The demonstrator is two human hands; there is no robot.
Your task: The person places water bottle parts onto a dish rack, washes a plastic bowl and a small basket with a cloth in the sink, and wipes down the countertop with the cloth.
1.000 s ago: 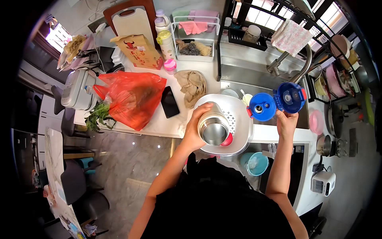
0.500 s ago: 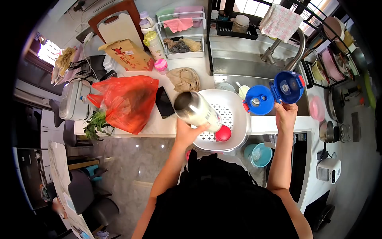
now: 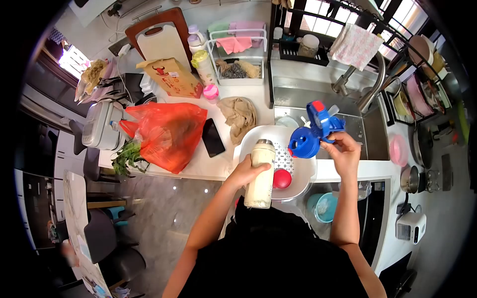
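My left hand (image 3: 245, 172) is wrapped round a cream thermos bottle (image 3: 259, 185), its metal neck pointing away from me and its base near my body. Between the fingers of my right hand (image 3: 344, 153) is a blue bottle lid (image 3: 304, 143), its hinged cover swung up and a red part on it. The lid hangs over the right side of a white draining basin (image 3: 310, 179) with a pattern of small holes. Inside the basin, just right of the bottle, lies a red round cup or cap (image 3: 282, 179).
Left on the counter are a red plastic bag (image 3: 171, 134), a black phone (image 3: 213, 137) and a crumpled beige cloth (image 3: 238, 115). A steel sink (image 3: 293, 94) with a faucet (image 3: 370, 92) lies behind the basin. Below the counter stands a turquoise bucket (image 3: 325, 207).
My left hand has turned the bottle from slanting with its open mouth toward me to nearly upright in view, neck away. My right hand has moved slightly left and down, tilting the lid.
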